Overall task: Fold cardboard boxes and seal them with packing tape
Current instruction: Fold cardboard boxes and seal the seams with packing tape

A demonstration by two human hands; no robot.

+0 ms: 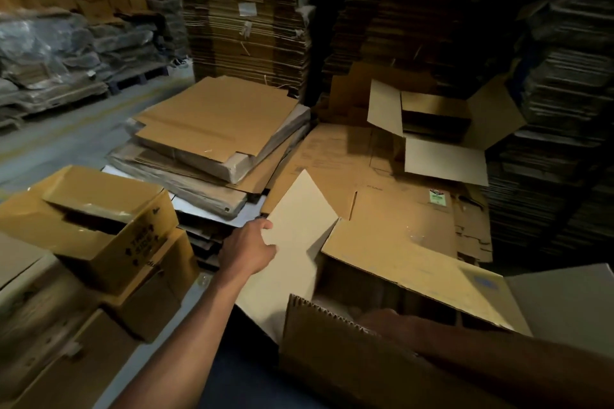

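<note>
Cardboard box [392,282] sits open; left hand [247,251] grips its left flap [292,242], right hand [382,317] reaches inside, grip can't tell.

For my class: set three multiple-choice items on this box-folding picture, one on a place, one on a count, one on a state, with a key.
1. Where does the left hand grip?
A. the pale flap of the near box
B. a tape roll
C. the pallet

2. How many bare forearms are in view?
A. one
B. two
C. three

3. In what state is the far box at upper right?
A. taped shut
B. crushed flat
C. open, flaps spread

Key: 1 A, the fingers curl round the flap's left edge. 2 B, one forearm reaches from the lower left, and the other enters from the right, where the right hand goes into the near box. 3 C, its flaps stand out and the dark inside shows.
</note>
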